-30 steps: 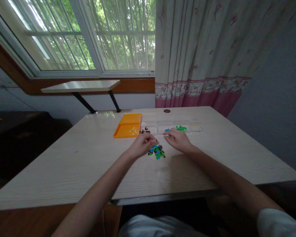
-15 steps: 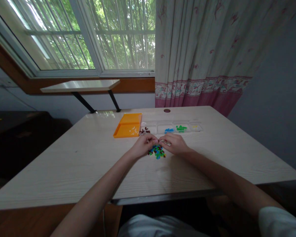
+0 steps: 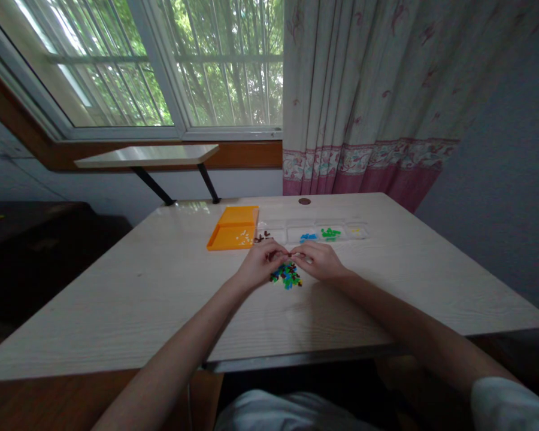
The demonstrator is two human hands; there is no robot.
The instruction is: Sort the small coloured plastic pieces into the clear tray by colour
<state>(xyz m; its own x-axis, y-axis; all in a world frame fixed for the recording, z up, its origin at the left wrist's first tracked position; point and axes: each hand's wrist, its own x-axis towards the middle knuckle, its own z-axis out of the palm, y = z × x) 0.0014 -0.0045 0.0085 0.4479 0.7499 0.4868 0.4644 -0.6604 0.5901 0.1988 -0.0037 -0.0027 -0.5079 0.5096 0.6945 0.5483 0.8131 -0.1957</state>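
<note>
My left hand (image 3: 259,263) and my right hand (image 3: 320,261) meet fingertip to fingertip above the table. Pinched between them is a tiny dark brown piece (image 3: 290,255); its exact shape is too small to make out. Just below the fingers lies a pile of small mixed pieces (image 3: 286,276) in green, blue, brown and yellow. My left fingers partly cover the near edge of some brown pieces (image 3: 264,236) behind them.
Behind the hands runs a clear divided tray (image 3: 299,233) with blue pieces (image 3: 308,237), green pieces (image 3: 330,233) and a few yellow ones (image 3: 355,230). An orange open case (image 3: 224,234) with small white pieces stands left. A raised shelf (image 3: 148,155) rises at the back left.
Both hands stay in nearly the same place over the pile. Only the fingertips have shifted slightly around the brown piece.
</note>
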